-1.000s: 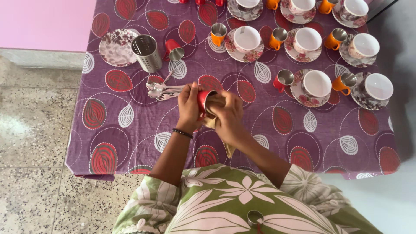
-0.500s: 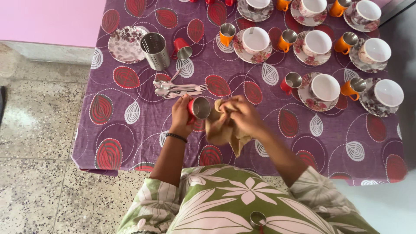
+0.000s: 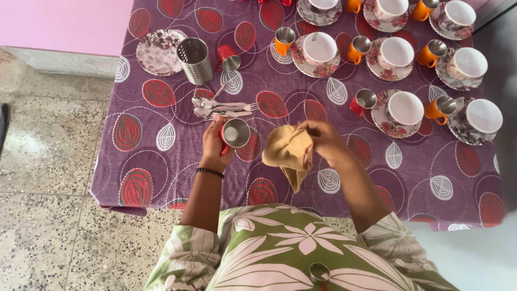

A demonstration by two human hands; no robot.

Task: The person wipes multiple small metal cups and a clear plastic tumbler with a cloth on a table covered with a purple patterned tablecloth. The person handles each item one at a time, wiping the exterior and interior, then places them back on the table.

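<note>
I take the red steel-lined cup (image 3: 235, 133) as my landmark. My left hand (image 3: 214, 144) wraps it from its left, fingers closed around the body, its mouth tipped toward the camera. The tan cloth (image 3: 288, 152) hangs just right of the cup, apart from it, pinched in my right hand (image 3: 327, 141), which is the nearer hand to it. Beyond the cup lie loose spoons and forks (image 3: 221, 110); farther beyond stands 1 perforated steel holder (image 3: 194, 61). Beneath is a purple patterned tablecloth (image 3: 161, 172); speckled floor (image 3: 43, 161) lies left.

Orange mugs (image 3: 284, 40): six. Red mugs (image 3: 235, 134): three. Bowls (image 3: 319, 47): seven.
</note>
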